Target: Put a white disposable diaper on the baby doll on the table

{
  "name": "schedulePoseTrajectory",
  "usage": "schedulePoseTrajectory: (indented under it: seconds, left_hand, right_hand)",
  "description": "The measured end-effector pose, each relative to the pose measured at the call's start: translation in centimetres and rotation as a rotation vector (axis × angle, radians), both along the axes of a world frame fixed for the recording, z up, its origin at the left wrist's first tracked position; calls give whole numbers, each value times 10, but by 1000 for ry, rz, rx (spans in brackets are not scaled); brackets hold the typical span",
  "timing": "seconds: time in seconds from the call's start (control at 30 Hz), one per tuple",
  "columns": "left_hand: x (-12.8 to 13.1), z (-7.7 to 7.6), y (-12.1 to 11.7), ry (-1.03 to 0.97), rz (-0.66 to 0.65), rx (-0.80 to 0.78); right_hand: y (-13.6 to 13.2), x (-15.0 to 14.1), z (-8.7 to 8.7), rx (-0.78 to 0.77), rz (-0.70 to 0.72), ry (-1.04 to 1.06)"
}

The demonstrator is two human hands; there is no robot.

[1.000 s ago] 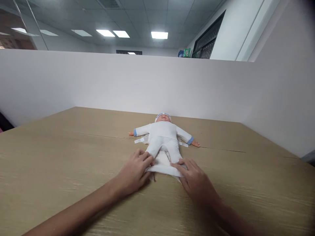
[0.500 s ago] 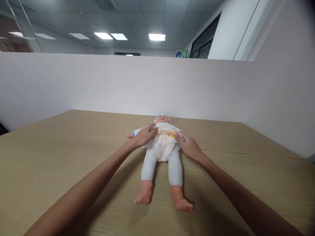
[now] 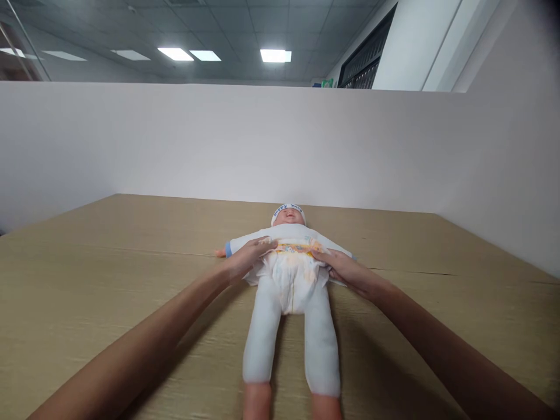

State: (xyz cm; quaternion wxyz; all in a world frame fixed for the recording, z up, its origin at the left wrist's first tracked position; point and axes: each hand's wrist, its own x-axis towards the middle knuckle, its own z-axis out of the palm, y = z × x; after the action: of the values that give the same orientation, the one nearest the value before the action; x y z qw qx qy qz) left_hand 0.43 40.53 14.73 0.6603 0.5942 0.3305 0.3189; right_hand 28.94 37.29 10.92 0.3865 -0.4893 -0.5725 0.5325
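Note:
A baby doll (image 3: 289, 224) in a white suit lies on its back on the wooden table (image 3: 87, 291), head away from me, legs toward me. A white diaper (image 3: 292, 274) with a coloured waistband covers its hips. My left hand (image 3: 247, 256) grips the diaper's left side at the waist, fingers closed on it. At the right side of the waist, my right hand (image 3: 345, 271) holds the diaper, its fingers pressed onto the edge. The doll's feet run off the bottom of the view.
White partition walls (image 3: 175, 146) enclose the table at the back and right. A seam (image 3: 415, 271) runs across the tabletop behind the doll. Ceiling lights and a dark window show above the partition.
One second ago my hands held the diaper's front flap down by the doll's feet. They lifted it over the hips to the waist; the doll now looks nearer and larger.

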Motion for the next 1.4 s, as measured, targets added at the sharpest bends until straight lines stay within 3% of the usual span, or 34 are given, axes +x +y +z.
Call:
schedulePoseTrajectory:
  seconds: [0.1,0.2,0.3,0.47,0.63,0.77,0.87,1.07,1.17,1.3,1.4]
  left_hand:
    - [-13,4,-33,46,-48,-41]
    - [-25,10,-53,189,16,7]
    - [-33,13,-53,283,158,114]
    - [-37,22,-45,356,294,354]
    - [-3,37,-69,471,251,771]
    - [43,41,-85,575,68,1062]
    - [65,37,-87,735,30,1165]
    - [71,27,-86,871,77,1204]
    - [70,26,-85,857,84,1197]
    - [70,25,-85,859,83,1175]
    - [71,25,-85,862,79,1156]
  right_hand:
    - [-39,1,9,-122,85,28]
    - [-64,6,17,-104,118,25]
    - [-68,16,14,30,13,-67]
    - [-76,41,-9,225,-119,-314]
    - [-100,51,-39,400,-288,-792]
    - [-105,49,-55,425,-341,-876]
    - [-102,49,-57,376,-349,-855]
    - [-102,53,-53,205,-329,-836]
    - [-102,56,-46,173,-236,-783]
    - [-98,58,-19,181,-119,-486]
    - [-86,48,6,174,-81,-405]
